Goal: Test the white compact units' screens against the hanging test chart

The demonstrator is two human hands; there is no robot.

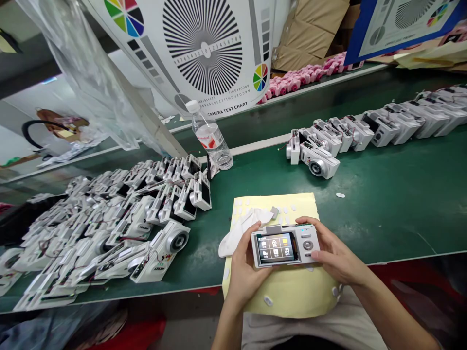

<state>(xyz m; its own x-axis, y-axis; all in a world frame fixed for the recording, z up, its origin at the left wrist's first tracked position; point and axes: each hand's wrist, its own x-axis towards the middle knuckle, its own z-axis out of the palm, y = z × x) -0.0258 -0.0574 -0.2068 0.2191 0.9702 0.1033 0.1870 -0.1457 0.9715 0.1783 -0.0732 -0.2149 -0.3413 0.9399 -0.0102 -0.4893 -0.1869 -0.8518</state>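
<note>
A white camera [285,246] is held level between my two hands, its back towards me. Its lit screen shows a menu of icons, one of them yellow. My left hand [243,270] grips the camera's left end, with fingertips at the top corner. My right hand [337,255] holds the right end, and its thumb touches a lower button beside the screen. Under the hands lies a yellow sheet [288,296] with small white pieces on it, hanging over the table's front edge. A crumpled white cloth [231,239] lies beside my left hand.
Many white cameras [142,218] with loose wires crowd the green table [386,204] on the left. Another row [386,127] runs along the back right. A water bottle [213,141] stands at the back, before a large test chart [204,48]. Pink items [302,78] lie behind.
</note>
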